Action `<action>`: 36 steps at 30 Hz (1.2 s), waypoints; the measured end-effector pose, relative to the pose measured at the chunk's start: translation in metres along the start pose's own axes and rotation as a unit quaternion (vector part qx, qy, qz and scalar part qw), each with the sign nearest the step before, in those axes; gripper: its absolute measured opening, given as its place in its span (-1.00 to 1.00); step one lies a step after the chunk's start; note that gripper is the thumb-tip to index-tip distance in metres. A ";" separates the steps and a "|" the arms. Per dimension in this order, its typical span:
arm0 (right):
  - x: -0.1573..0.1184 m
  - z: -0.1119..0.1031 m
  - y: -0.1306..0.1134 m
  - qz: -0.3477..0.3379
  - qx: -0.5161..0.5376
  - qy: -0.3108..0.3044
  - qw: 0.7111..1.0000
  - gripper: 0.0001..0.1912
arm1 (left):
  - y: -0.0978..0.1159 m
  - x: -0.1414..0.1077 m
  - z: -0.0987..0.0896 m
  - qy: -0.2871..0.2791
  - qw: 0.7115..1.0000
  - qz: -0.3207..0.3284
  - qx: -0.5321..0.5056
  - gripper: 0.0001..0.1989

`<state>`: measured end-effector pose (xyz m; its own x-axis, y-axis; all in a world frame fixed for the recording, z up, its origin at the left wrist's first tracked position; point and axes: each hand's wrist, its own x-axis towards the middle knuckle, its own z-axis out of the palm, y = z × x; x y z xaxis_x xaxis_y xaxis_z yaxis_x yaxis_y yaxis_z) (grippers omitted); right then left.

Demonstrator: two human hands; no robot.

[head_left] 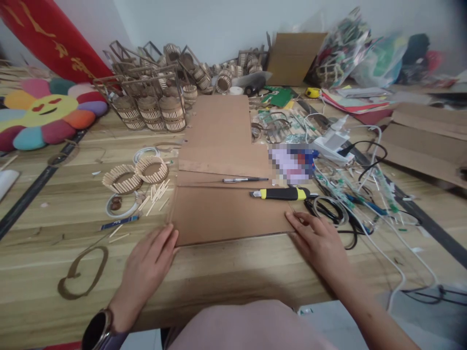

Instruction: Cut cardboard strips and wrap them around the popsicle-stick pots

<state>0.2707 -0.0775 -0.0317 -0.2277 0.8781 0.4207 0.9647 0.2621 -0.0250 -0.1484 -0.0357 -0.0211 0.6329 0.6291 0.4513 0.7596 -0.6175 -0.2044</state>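
Observation:
A flat sheet of brown cardboard (pixel 226 214) lies on the wooden table. My left hand (pixel 151 260) rests at its near left corner, fingers laid flat and close together. At the near right corner, my right hand (pixel 315 238) touches the cardboard with its fingers stretched out and somewhat apart. A black and yellow utility knife (pixel 284 194) lies across the cardboard near its right side. Just above the knife is a thin pen (pixel 241 180), also on the cardboard. Neither hand holds the knife or the pen.
Two rings of small sticks (pixel 122 179), loose sticks and a blue marker (pixel 119 222) lie left. Cables and a white power strip (pixel 333 146) are at right. Stick-covered buckets on frames (pixel 151 114), an upright cardboard box (pixel 294 58) and plastic bags (pixel 381 61) stand behind.

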 end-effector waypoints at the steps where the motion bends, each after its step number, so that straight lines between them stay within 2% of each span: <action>1: -0.002 0.001 0.003 -0.006 0.007 -0.008 1.000 -0.61 | 0.001 -0.005 0.003 0.008 0.999 0.027 -0.026 -0.72; 4: -0.005 0.002 0.010 -0.027 0.033 -0.041 0.998 -0.58 | 0.004 -0.016 0.012 0.004 0.995 0.066 -0.077 -0.61; 8: 0.005 -0.004 0.018 -0.058 0.068 -0.103 0.991 -0.60 | 0.006 -0.021 0.016 -0.007 0.994 0.065 -0.092 -0.63; 10: 0.017 -0.007 0.022 -0.057 0.056 -0.104 0.991 -0.63 | 0.007 -0.020 0.016 -0.008 0.994 0.061 -0.091 -0.66; 12: 0.032 -0.008 0.027 -0.044 0.024 -0.077 0.996 -0.64 | 0.009 -0.018 0.015 -0.003 0.994 0.051 -0.100 -0.69; 14: 0.048 -0.007 0.035 -0.031 -0.010 -0.063 0.997 -0.58 | 0.011 -0.018 0.016 0.004 0.992 0.032 -0.120 -0.72; 16: 0.063 -0.003 0.045 -0.041 -0.021 -0.091 0.995 -0.53 | 0.013 -0.018 0.017 0.006 0.990 0.007 -0.138 -0.72; 19: 0.076 0.003 0.057 -0.095 -0.002 -0.155 0.983 -0.54 | 0.014 -0.019 0.018 0.006 0.990 -0.005 -0.140 -0.72; 21: 0.078 0.004 0.059 -0.121 -0.005 -0.160 0.980 -0.56 | 0.015 -0.018 0.017 0.009 0.991 0.002 -0.132 -0.71; 23: 0.074 0.002 0.053 -0.121 -0.015 -0.139 0.983 -0.57 | 0.015 -0.017 0.017 0.010 0.992 0.009 -0.125 -0.71; 27: 0.054 -0.014 0.032 -0.053 0.061 -0.104 0.991 -0.62 | 0.013 -0.013 0.015 0.004 0.993 0.014 -0.118 -0.69; 30: 0.032 -0.028 0.017 0.029 0.146 -0.090 0.985 -0.69 | 0.011 -0.010 0.015 -0.007 0.993 0.026 -0.114 -0.64; 33: 0.011 -0.037 0.007 0.155 0.186 -0.083 0.967 -0.73 | 0.010 -0.005 0.013 -0.028 0.993 0.046 -0.108 -0.60; 36: -0.006 -0.039 0.005 0.289 0.191 -0.066 0.936 -0.66 | 0.009 0.001 0.011 -0.036 0.993 0.070 -0.088 -0.55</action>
<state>0.2822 -0.0969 0.0013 0.2794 0.9524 0.1221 0.8198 -0.1705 -0.5467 -0.1396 -0.0356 -0.0320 0.7443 0.5595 0.3648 0.6292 -0.7705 -0.1020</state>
